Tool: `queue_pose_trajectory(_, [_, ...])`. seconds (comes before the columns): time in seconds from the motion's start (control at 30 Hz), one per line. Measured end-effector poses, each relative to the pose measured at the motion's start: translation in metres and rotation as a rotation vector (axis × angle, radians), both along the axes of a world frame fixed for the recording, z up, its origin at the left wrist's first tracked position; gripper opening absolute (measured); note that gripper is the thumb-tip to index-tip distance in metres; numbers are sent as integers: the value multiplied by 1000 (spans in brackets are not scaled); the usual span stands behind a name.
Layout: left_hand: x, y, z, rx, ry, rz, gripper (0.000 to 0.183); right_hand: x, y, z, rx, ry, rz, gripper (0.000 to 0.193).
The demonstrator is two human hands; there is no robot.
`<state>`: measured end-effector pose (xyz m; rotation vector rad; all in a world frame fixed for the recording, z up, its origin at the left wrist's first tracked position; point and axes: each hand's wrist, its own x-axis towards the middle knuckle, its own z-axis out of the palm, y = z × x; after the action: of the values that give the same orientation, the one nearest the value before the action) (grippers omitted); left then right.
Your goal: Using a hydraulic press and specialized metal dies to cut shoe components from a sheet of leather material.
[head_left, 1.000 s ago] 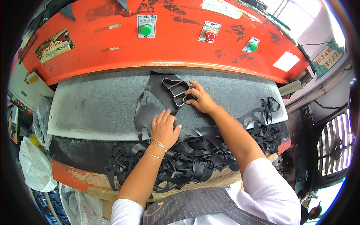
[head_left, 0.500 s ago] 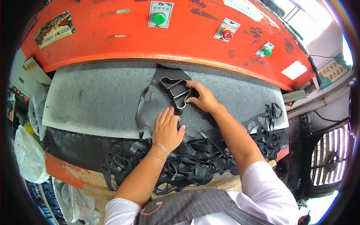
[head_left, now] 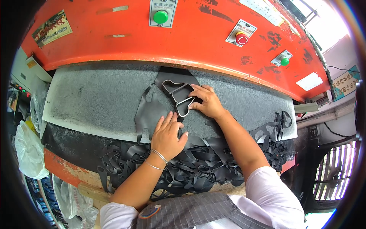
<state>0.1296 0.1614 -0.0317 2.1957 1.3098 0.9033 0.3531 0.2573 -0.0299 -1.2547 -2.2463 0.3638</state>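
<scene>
A metal cutting die (head_left: 184,101), an outline frame with two crossbars, stands on a black leather-like sheet (head_left: 146,114) with cut-out edges. My right hand (head_left: 211,105) grips the die's right side, its thumb low and its fingers along the upper part of the rim. Just below the die, my left hand (head_left: 166,139) rests flat on the sheet, fingers stretched out and the thumb apart. Some of the sheet is hidden under the die and my left hand.
Beneath lies a worn grey cutting board (head_left: 99,99). Tangled black offcuts (head_left: 206,164) pile along its near edge. Behind it rises an orange machine front (head_left: 114,45) with a green button (head_left: 160,16) and a red button (head_left: 241,38). A plastic bag (head_left: 30,154) hangs at left.
The view has tilted slightly. My right hand has shifted its grip a little on the die, which sits at a slightly different angle. My left hand remains flat on the sheet.
</scene>
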Motion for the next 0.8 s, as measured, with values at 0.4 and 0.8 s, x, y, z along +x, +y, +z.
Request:
queue_pose_trajectory(0.4, [-28,14,-2,-106,-340,162,22,-3,-42,35,62,113,-244,72])
queue_pose_trajectory(0.8, [-35,72,148,704,-152,173,22,144,-49,135,999,330,-1080,63])
